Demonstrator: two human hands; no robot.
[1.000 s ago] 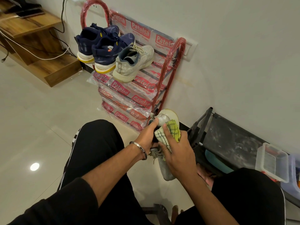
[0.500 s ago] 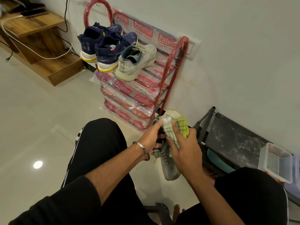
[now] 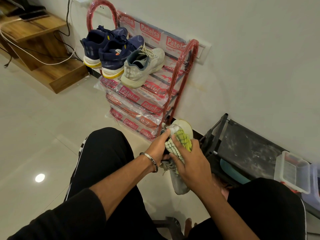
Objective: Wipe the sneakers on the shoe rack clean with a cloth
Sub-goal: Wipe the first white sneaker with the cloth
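Even indoor light, bright glare spot on floor (image 3: 40, 178); wide-angle bend at edges, pic sharp.

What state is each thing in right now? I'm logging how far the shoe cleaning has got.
white sneaker in hand: off the rack, held, being wiped
cloth: pressed on that sneaker
left hand: gripping the sneaker
right hand: holding the cloth
white sneaker on rack: sitting on top shelf
navy sneakers: sitting on top shelf
plastic box: lidded

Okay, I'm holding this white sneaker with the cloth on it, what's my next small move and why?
Probably draw the cloth down the sneaker toward its toe. Your right hand presses it near the heel end while your left hand steadies the shoe, and the lower part below looks uncovered.
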